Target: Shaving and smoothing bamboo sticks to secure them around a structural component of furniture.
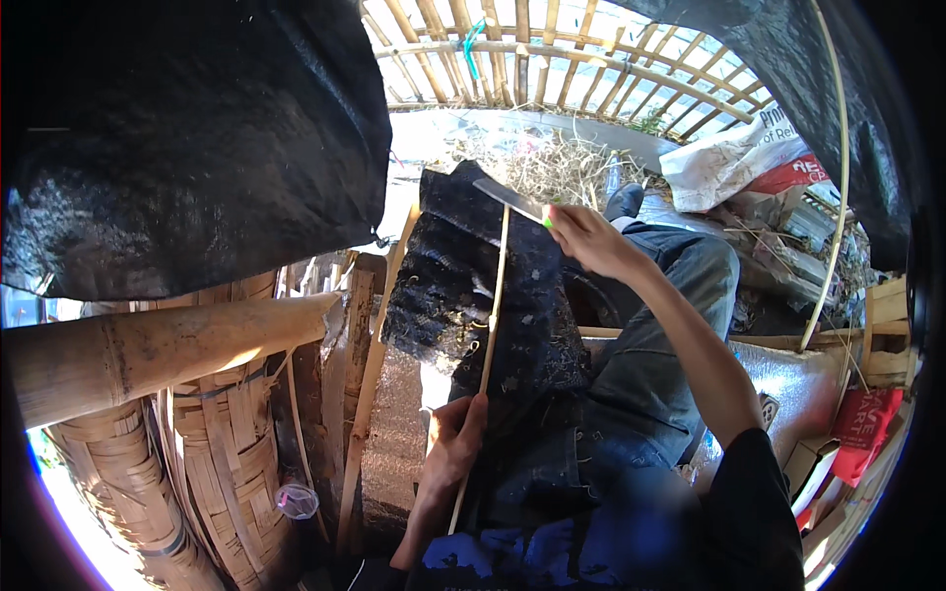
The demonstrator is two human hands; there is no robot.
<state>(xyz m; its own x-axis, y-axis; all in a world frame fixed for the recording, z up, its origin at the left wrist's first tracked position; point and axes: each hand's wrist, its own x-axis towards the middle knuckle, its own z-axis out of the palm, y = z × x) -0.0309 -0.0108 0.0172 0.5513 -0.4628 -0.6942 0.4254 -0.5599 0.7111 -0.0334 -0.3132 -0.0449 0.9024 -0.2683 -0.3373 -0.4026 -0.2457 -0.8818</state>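
Observation:
My left hand is closed around the lower part of a thin bamboo strip, which runs up and away over my lap. In my right hand is a knife with a bit of green at its handle; its flat blade points to the upper left. The blade crosses the far end of the strip and seems to touch it. Under both lies a dark, worn cloth spread over my leg, flecked with pale shavings. The fingers hide most of the knife's handle.
A thick bamboo pole juts in at left above woven bamboo panels. Black sheeting hangs upper left. Beyond my feet lie a heap of shavings and a white sack, before a slatted bamboo fence. A red packet sits at right.

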